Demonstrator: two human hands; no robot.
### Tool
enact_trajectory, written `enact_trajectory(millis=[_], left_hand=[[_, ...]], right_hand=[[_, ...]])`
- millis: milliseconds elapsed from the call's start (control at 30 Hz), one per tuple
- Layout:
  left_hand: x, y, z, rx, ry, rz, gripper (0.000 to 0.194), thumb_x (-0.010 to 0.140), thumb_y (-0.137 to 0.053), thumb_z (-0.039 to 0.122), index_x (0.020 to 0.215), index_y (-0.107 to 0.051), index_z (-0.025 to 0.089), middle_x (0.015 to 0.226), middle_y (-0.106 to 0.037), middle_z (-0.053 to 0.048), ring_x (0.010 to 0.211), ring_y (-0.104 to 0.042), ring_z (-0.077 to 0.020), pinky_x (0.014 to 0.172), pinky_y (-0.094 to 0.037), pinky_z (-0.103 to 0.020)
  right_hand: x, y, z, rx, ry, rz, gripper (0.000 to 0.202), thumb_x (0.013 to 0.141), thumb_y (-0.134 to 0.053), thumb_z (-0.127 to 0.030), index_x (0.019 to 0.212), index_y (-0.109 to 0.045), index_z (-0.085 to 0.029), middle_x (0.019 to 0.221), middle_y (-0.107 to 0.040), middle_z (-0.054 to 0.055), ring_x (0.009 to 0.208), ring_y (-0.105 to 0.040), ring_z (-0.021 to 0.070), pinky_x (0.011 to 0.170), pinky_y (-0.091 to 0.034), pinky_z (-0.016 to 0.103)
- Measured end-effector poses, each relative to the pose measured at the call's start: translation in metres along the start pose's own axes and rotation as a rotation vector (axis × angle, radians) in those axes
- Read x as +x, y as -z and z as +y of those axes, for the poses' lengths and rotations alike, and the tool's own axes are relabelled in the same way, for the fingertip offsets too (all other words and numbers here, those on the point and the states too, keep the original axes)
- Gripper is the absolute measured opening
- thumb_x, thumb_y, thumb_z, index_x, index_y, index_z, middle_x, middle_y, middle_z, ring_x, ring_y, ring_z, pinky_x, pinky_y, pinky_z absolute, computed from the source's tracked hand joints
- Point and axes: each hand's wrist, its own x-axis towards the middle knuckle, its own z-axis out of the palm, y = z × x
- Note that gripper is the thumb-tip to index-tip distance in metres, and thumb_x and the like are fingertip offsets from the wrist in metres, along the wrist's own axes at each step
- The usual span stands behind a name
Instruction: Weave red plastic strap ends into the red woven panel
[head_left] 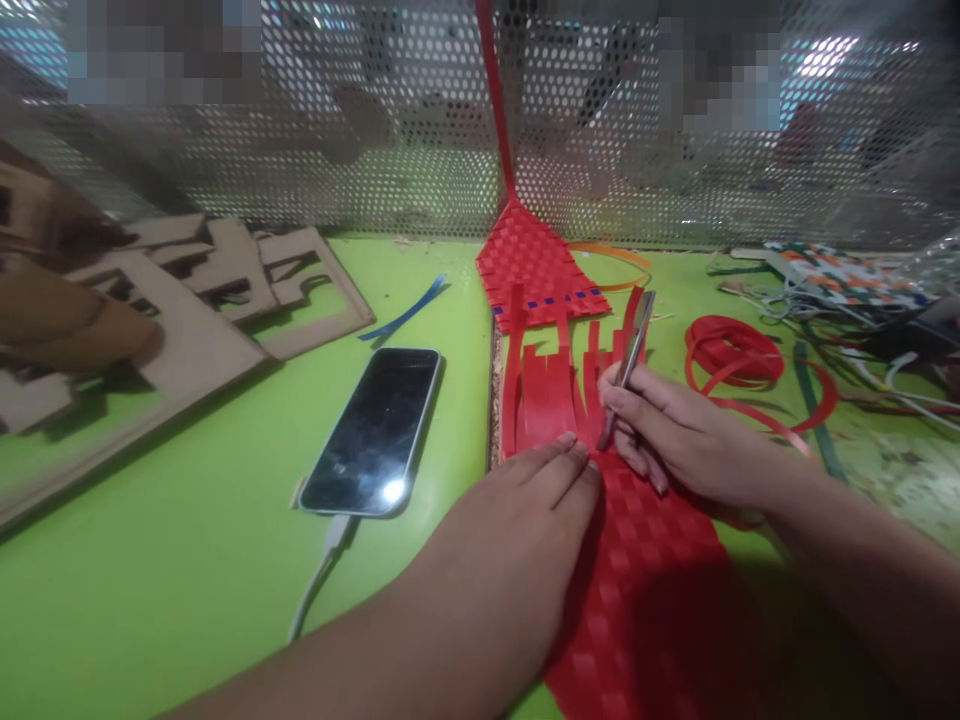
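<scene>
A red woven strip mat (637, 570) runs up from the bottom edge, its loose strip ends standing up at the far side. My left hand (525, 530) lies flat on its left part, fingers extended and touching the weave. In my right hand (660, 430) is a slim metal tool (636, 345), pinched like a pen, its lower end at the base of the loose strips. Beyond them sits a pointed red woven piece (532, 250) with small blue marks, and a red strap rises from its tip.
A phone (375, 430) with a white cable lies at left, near a blue strip (405, 308) and cardboard pieces (202, 340). At right are a red strip coil (735, 350) and tangled cords. A perforated metal screen (322, 130) stands behind.
</scene>
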Motion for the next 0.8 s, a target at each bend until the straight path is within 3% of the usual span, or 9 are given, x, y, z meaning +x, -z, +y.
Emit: enact_trajectory(millis=[167,367,533,800], left_hand=[[0.0002,0.0004,-0.0006,-0.022,0.009,-0.019,0.051,0.101,-0.050,0.014,0.149,-0.059,0.003,0.154,-0.063,-0.020,0.143,-0.060,-0.0337,0.125,-0.047,-0.050],[-0.0004,-0.0002,-0.0004,-0.030,0.010,-0.028,0.053,0.101,-0.053,0.016,0.151,-0.057,0.003,0.158,-0.060,-0.020,0.146,-0.057,-0.0338,0.128,-0.044,-0.049],[-0.0004,0.0004,0.0002,-0.031,0.017,-0.035,0.051,0.102,-0.051,0.014,0.151,-0.057,0.003,0.157,-0.061,-0.020,0.147,-0.057,-0.0323,0.129,-0.043,-0.047],[0.0004,0.0013,-0.0001,-0.013,0.000,-0.033,0.050,0.102,-0.052,0.017,0.149,-0.059,0.002,0.155,-0.062,-0.021,0.144,-0.059,-0.0341,0.126,-0.045,-0.049]], right_hand=[[-0.0012,0.0013,0.0000,-0.003,-0.010,-0.072,0.039,0.109,-0.049,-0.065,0.100,-0.054,-0.027,0.068,-0.061,-0.006,0.057,-0.059,0.0132,0.055,-0.050,0.026],[-0.0014,0.0014,-0.0034,-0.088,0.026,-0.052,0.040,0.110,-0.048,-0.064,0.094,-0.051,-0.027,0.068,-0.063,-0.005,0.054,-0.058,0.0131,0.056,-0.051,0.028],[-0.0016,-0.0001,0.0006,0.025,-0.002,-0.006,0.039,0.111,-0.048,-0.062,0.094,-0.050,-0.027,0.068,-0.064,-0.007,0.051,-0.056,0.0106,0.056,-0.049,0.027],[-0.0027,0.0028,0.0013,-0.029,0.002,-0.081,0.033,0.109,-0.053,-0.058,0.100,-0.056,-0.027,0.070,-0.061,-0.005,0.058,-0.059,0.0145,0.055,-0.049,0.028]])
